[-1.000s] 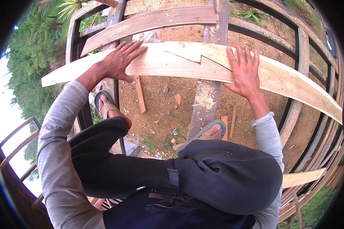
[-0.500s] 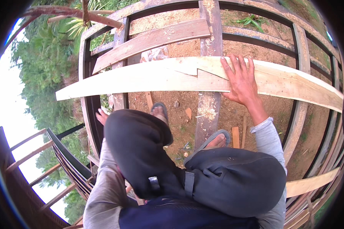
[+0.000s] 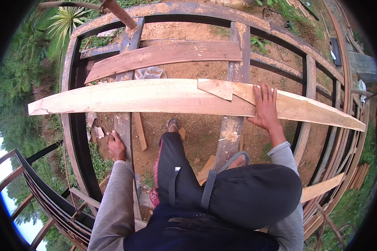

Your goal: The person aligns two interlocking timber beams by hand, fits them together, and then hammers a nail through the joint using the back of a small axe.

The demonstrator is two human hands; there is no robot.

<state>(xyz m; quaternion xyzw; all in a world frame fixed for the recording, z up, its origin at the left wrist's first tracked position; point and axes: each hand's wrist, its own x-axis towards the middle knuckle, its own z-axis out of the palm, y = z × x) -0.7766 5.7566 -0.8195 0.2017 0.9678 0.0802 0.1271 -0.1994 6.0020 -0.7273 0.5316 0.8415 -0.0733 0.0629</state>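
My right hand [image 3: 265,108] lies flat with spread fingers on a pale right-hand board [image 3: 310,106], fingertips at its far edge and thumb at its near edge. Beside it, the board's pointed, step-cut end overlaps a pale left-hand board [image 3: 130,96]; together they form one long, gently curved span across the dark frame. Just short of the left-hand board, my left hand [image 3: 117,147] curls its fingers over the edge of a dark wooden beam [image 3: 123,129], thumb pointing up. Its fingertips are partly hidden.
A grooved reddish plank [image 3: 163,54] lies beyond the pale boards, across the frame's beams. Sawdust coats the frame's far rail [image 3: 180,8]. Offcuts [image 3: 140,131] and a crumpled clear plastic bag [image 3: 151,72] are below. My sandalled foot [image 3: 235,161] is beside the middle beam [image 3: 231,129].
The stepped joint has shifted, and the right-hand board's end now overlaps the left-hand board. My left hand has come onto the beam. My left leg has straightened forward, and the view has moved.
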